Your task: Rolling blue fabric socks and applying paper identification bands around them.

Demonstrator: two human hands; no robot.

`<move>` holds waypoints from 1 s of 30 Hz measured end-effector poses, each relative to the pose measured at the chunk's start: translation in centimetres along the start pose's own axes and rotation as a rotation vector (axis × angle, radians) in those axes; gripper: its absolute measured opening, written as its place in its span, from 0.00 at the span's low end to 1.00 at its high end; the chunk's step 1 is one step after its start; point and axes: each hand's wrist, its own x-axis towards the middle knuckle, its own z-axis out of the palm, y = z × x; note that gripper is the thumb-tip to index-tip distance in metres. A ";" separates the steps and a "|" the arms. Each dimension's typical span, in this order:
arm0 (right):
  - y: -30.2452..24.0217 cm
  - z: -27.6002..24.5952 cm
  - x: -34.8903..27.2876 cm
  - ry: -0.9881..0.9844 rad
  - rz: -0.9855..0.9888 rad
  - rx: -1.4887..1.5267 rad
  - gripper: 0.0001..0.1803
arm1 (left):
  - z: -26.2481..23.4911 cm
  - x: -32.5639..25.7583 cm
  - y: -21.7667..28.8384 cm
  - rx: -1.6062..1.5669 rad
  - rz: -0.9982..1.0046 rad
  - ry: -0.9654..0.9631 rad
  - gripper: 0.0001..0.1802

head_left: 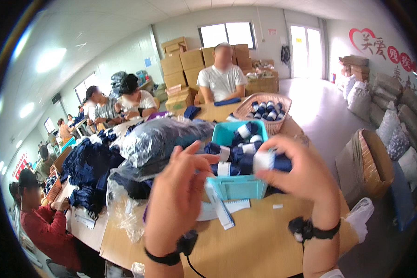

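My right hand (301,171) pinches a navy sock roll (269,162) by its white paper band, just above the teal bin (238,185) of like rolls, where it can drop straight in. My left hand (178,185), fingers loosely curled and holding nothing I can see, hovers left of the bin. White label strips (220,208) lie on the worktop (255,241) before the bin; a pink basket (264,111) of rolls stands behind it.

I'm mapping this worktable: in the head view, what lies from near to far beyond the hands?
Strip of white labels → turquoise bin of navy rolled socks → pink woven basket of more rolls → seated person in a white shirt → stacked cardboard boxes.
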 end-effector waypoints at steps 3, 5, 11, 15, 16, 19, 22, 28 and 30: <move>2.7 -0.7 0.5 0.230 0.109 0.040 0.24 | -3.9 -0.3 0.9 0.212 -0.442 -0.116 0.05; 3.4 1.0 1.3 0.312 0.156 0.102 0.25 | -5.8 -1.6 -1.6 0.270 -0.423 -0.079 0.09; 5.4 8.3 1.6 0.238 0.069 0.025 0.44 | -5.9 -3.4 -8.1 0.479 -0.495 -0.064 0.14; 3.8 6.7 0.8 0.191 -0.032 -0.050 0.50 | -5.7 -3.6 -8.5 0.578 -0.446 -0.132 0.16; 3.0 5.8 0.5 0.179 -0.105 -0.146 0.51 | -6.0 -2.8 -6.9 0.554 -0.357 -0.066 0.16; -0.2 3.9 0.4 0.190 -0.131 0.218 0.50 | -5.6 -1.5 -2.2 0.277 -0.200 0.035 0.14; 1.4 2.7 0.6 0.297 -0.049 0.422 0.41 | -5.0 -1.8 1.9 -0.177 -0.072 -0.002 0.11; 0.9 0.1 0.3 0.290 0.000 0.600 0.29 | -3.9 -2.4 3.5 -0.349 0.067 0.176 0.17; 0.3 0.0 0.2 0.235 0.011 0.555 0.28 | -4.4 -2.4 3.0 -0.427 0.105 0.278 0.17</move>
